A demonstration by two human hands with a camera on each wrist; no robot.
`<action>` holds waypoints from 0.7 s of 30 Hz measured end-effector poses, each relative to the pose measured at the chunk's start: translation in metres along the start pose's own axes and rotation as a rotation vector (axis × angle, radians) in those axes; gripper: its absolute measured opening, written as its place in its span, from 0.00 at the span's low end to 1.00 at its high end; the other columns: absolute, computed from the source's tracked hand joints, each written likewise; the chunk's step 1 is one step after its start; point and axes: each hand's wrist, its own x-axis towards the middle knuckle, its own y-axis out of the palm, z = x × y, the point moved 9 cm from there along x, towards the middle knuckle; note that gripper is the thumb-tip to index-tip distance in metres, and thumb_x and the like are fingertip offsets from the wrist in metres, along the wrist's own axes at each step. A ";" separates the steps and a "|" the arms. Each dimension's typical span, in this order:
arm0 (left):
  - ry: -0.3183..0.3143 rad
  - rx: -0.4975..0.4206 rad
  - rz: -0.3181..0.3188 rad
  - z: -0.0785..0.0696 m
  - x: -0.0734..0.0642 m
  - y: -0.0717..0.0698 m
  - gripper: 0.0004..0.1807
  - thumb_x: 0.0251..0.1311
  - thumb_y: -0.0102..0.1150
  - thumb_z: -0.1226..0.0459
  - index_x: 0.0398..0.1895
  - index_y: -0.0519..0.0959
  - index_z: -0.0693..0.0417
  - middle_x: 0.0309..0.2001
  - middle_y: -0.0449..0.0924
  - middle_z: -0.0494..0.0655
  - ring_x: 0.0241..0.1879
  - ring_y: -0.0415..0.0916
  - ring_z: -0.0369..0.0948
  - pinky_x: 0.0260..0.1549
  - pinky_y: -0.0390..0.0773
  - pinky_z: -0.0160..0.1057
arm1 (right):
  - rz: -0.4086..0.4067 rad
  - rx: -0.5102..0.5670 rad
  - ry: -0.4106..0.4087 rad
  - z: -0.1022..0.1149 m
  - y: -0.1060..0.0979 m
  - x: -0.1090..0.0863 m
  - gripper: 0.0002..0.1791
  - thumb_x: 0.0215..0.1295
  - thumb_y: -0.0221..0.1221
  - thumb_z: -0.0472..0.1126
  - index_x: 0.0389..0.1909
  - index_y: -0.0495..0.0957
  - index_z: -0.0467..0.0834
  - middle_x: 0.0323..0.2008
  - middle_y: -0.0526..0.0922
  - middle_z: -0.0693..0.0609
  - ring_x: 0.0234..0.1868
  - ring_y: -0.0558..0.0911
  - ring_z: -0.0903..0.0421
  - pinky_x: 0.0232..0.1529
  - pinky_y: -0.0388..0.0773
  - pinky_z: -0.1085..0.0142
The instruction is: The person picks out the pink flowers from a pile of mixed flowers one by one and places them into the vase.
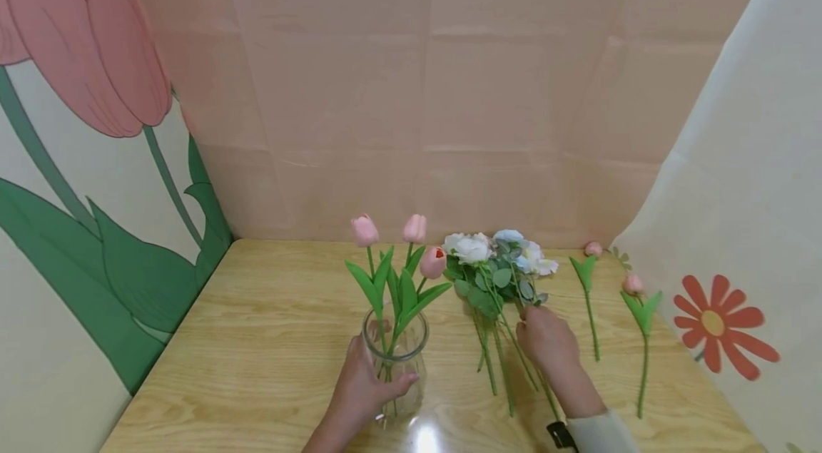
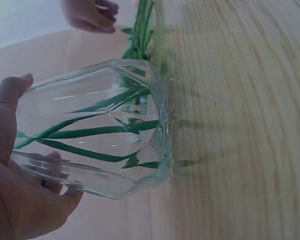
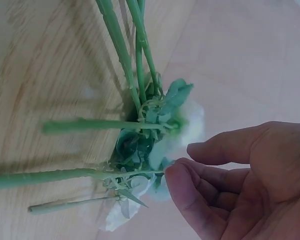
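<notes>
A clear glass vase point(image 1: 397, 346) stands upright on the wooden table, three pink tulips point(image 1: 414, 228) leaning in it. My left hand point(image 1: 364, 382) holds the vase from its left side, thumb across the front; the left wrist view shows green stems point(image 2: 100, 131) through the glass. To the right lies a bunch of white and pale blue flowers point(image 1: 470, 247) with green leaves and long stems. My right hand point(image 1: 551, 342) is at these stems, its fingers loosely bent. In the right wrist view the index fingertip overlaps one flower stem point(image 3: 45, 177), with the thumb apart from it.
Two loose pink tulips, a farther one point(image 1: 589, 296) and a nearer one point(image 1: 644, 339), lie on the right of the table point(image 1: 257, 353). A plain pinkish backdrop point(image 1: 424, 96) rises behind, with flower-printed sheets on both sides.
</notes>
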 end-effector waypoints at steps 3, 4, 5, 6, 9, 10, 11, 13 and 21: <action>-0.001 0.007 -0.003 0.000 0.000 0.000 0.56 0.41 0.82 0.47 0.74 0.62 0.51 0.59 0.71 0.59 0.59 0.73 0.57 0.58 0.75 0.64 | 0.000 -0.004 -0.010 0.001 0.000 0.000 0.13 0.65 0.56 0.35 0.47 0.82 0.33 0.40 0.84 0.34 0.36 0.83 0.33 0.34 0.81 0.42; 0.000 0.008 -0.005 0.000 0.000 0.000 0.57 0.41 0.82 0.47 0.74 0.62 0.52 0.59 0.71 0.59 0.59 0.73 0.57 0.58 0.75 0.64 | 0.008 -0.004 -0.008 0.001 0.001 0.000 0.12 0.66 0.55 0.35 0.45 0.82 0.33 0.40 0.84 0.34 0.35 0.83 0.35 0.33 0.81 0.44; 0.000 0.009 -0.004 0.000 0.000 0.000 0.57 0.41 0.82 0.48 0.74 0.62 0.52 0.58 0.71 0.59 0.58 0.73 0.57 0.58 0.75 0.64 | 0.014 -0.004 -0.006 0.001 0.002 0.000 0.12 0.66 0.56 0.35 0.45 0.82 0.33 0.40 0.84 0.35 0.36 0.83 0.35 0.33 0.81 0.44; 0.000 0.010 -0.005 0.000 0.000 0.000 0.57 0.41 0.82 0.47 0.74 0.61 0.52 0.58 0.71 0.59 0.58 0.73 0.57 0.58 0.75 0.64 | 0.021 -0.004 -0.002 0.001 0.003 0.000 0.12 0.66 0.56 0.36 0.45 0.82 0.34 0.40 0.84 0.34 0.36 0.83 0.35 0.33 0.81 0.44; -0.002 0.009 -0.005 0.000 0.000 0.000 0.57 0.41 0.82 0.48 0.74 0.61 0.52 0.58 0.71 0.59 0.58 0.73 0.57 0.58 0.75 0.64 | 0.040 -0.002 0.005 0.000 0.006 -0.001 0.14 0.67 0.56 0.37 0.48 0.81 0.33 0.44 0.84 0.33 0.38 0.83 0.35 0.35 0.82 0.43; -0.004 0.009 -0.004 0.000 0.000 0.000 0.57 0.41 0.82 0.48 0.74 0.61 0.52 0.58 0.71 0.59 0.58 0.73 0.57 0.58 0.75 0.64 | 0.043 -0.002 0.008 -0.001 0.007 -0.001 0.14 0.67 0.56 0.37 0.48 0.81 0.33 0.45 0.84 0.33 0.38 0.83 0.34 0.35 0.82 0.43; -0.003 0.010 -0.004 0.000 0.000 0.000 0.57 0.41 0.82 0.48 0.74 0.61 0.52 0.58 0.71 0.59 0.58 0.73 0.57 0.58 0.75 0.64 | 0.042 -0.004 0.009 -0.002 0.007 -0.001 0.16 0.67 0.56 0.38 0.50 0.81 0.33 0.46 0.84 0.33 0.39 0.83 0.33 0.36 0.82 0.43; -0.002 0.012 -0.001 0.000 0.000 0.000 0.57 0.41 0.81 0.47 0.75 0.61 0.51 0.59 0.71 0.59 0.59 0.73 0.57 0.58 0.75 0.64 | 0.052 -0.004 0.017 -0.004 0.008 -0.001 0.16 0.68 0.56 0.38 0.51 0.80 0.34 0.46 0.83 0.33 0.38 0.83 0.34 0.35 0.82 0.43; 0.010 0.004 -0.002 0.000 0.000 0.000 0.55 0.41 0.81 0.46 0.73 0.63 0.48 0.58 0.71 0.59 0.58 0.73 0.56 0.57 0.75 0.64 | 0.085 0.000 0.048 -0.016 0.005 -0.001 0.18 0.69 0.56 0.41 0.54 0.80 0.35 0.48 0.83 0.32 0.39 0.83 0.33 0.34 0.80 0.42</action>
